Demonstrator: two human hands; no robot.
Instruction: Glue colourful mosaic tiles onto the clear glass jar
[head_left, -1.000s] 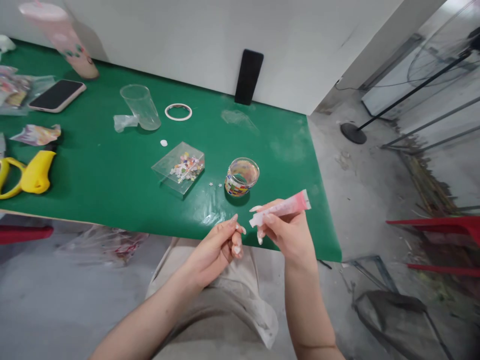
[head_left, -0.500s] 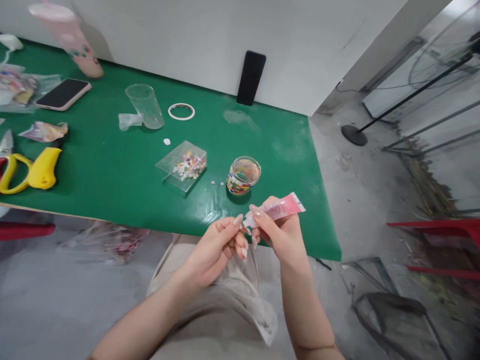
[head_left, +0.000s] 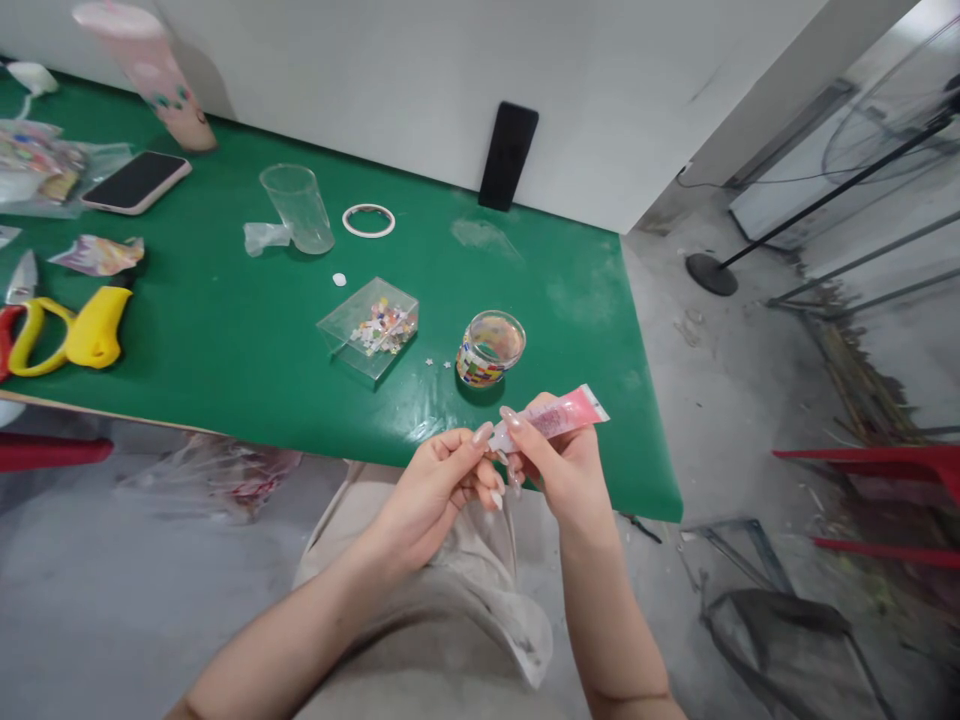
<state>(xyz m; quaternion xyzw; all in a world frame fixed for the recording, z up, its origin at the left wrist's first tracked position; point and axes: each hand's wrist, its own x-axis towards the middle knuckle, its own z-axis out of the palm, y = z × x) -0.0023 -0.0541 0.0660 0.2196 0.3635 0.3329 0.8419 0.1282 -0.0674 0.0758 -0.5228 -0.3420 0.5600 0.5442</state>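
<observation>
My right hand [head_left: 568,470] is closed round a pink and clear squeeze tube [head_left: 559,417], its crimped end pointing up to the right. The tube's narrow white end points at my left hand [head_left: 442,485], whose thumb and fingers are pinched together close to it. Whatever those fingertips hold is too small to make out. Just beyond the hands stands a round glass jar [head_left: 491,350] with colourful mosaic pieces round its side. Two tiny star pieces [head_left: 438,363] lie to its left. Further left, a clear plastic box [head_left: 352,320] holds many small coloured pieces.
On the green table [head_left: 225,330] are a clear cup [head_left: 300,210], a tape roll [head_left: 368,221], yellow-handled scissors [head_left: 97,325], a phone [head_left: 137,183] and a pink tumbler [head_left: 150,75]. A black slab [head_left: 508,155] leans against the wall. The table's right edge drops to the floor.
My view has shifted slightly, moving the table things a little to the right. The left fingertips stay by the tube's narrow end, and the right hand keeps its grip.
</observation>
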